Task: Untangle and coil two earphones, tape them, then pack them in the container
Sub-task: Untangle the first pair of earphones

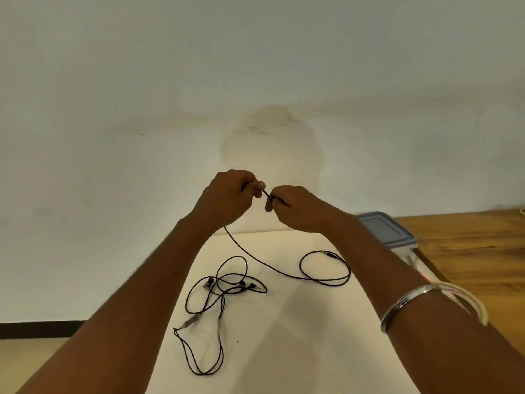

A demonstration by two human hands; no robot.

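Note:
Both hands are raised above the white table (298, 351), pinching one black earphone cable between them. My left hand (227, 199) grips it at the top; my right hand (295, 207) holds the short stretch right beside it. The held earphone's cable (272, 267) drops from my left hand to the table and ends in a loop with the plug at the right. A second black earphone (224, 291) lies loose on the table, tangled, its earbuds near the middle. The clear container with a blue-grey lid (389, 231) stands at the table's far right, partly behind my right forearm.
A roll of clear tape (466, 300) lies behind my right wrist, which wears a metal bangle (409, 304). A wooden surface (468, 251) adjoins the white table on the right. A pale stained wall rises behind. At lower left the floor and a dark strip show.

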